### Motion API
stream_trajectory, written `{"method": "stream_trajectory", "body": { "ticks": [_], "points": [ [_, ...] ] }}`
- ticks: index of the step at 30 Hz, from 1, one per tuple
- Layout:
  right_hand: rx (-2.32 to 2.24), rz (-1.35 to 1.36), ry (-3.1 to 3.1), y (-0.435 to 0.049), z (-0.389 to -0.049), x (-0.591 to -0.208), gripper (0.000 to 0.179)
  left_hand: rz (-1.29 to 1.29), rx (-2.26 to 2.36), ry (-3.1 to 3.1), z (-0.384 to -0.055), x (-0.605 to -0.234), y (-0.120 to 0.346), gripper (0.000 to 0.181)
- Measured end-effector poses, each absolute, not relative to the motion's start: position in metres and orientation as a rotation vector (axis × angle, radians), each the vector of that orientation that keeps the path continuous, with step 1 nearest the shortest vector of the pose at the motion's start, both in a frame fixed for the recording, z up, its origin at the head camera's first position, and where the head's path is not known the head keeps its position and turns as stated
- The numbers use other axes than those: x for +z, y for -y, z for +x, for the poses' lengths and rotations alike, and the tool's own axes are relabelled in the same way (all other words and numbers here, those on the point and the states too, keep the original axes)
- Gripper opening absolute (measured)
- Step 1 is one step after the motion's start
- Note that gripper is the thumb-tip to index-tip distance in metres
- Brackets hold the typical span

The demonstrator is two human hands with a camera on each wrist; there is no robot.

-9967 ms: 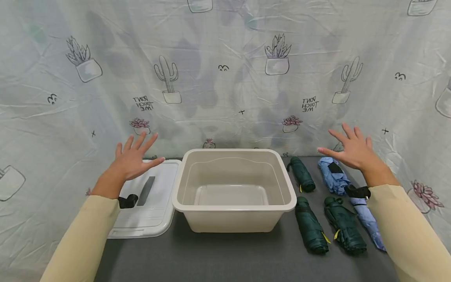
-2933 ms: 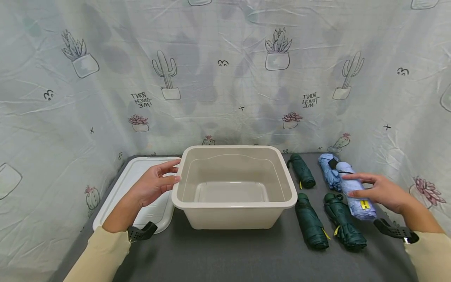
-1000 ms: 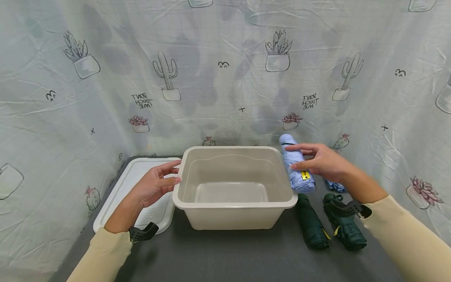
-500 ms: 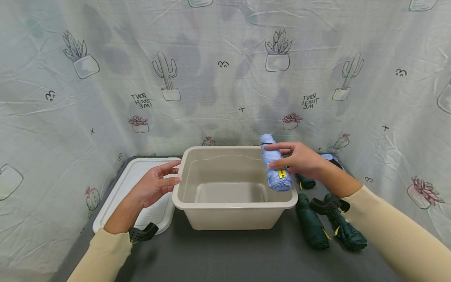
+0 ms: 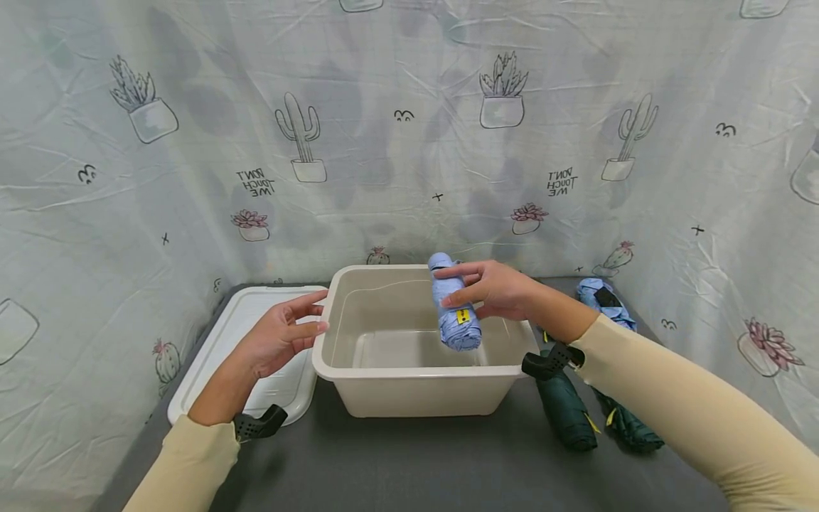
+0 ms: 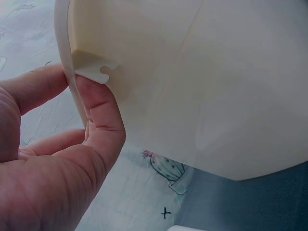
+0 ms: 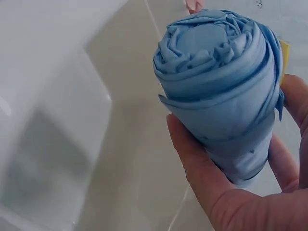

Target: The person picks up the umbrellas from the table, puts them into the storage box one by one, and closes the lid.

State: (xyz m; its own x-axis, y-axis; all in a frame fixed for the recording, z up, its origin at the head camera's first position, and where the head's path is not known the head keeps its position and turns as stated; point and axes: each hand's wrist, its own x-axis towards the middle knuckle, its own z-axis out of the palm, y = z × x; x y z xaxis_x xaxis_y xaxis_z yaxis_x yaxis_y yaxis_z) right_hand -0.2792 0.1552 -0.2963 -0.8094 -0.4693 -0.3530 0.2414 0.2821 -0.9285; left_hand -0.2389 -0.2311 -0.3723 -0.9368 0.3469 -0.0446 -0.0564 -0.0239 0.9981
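Right hand [image 5: 499, 290]: grip closed round one light-blue folded umbrella [image 5: 456, 306], yellow-tagged, held tilted above the opening of the beige bin [image 5: 416, 395]. Left hand [image 5: 281, 338]: grip pinching the bin's left rim. White lid [image 5: 246, 313]: flat on the grey surface [image 5: 384, 462], left of bin. Green umbrellas [image 5: 566, 412], two clearly visible, and another blue umbrella [image 5: 598, 291]: lying right of bin.

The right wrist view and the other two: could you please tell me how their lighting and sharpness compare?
Right wrist: bluish, slightly hazy, with glints and a shadow inside the beige bin; left wrist: dim, the bin's wall softly shaded; head: brighter and crisper on the printed curtain, a soft shadow on the grey table.
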Motion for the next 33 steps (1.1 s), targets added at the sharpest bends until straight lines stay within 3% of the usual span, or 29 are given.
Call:
{"method": "stream_trajectory", "body": {
  "ticks": [33],
  "points": [
    [-1.251, -0.251, -1.871, -0.057, -0.311, -0.342, 0.057, 0.338, 2.08, -1.946, -0.239, -0.375, 0.23, 0.075]
  ]
}}
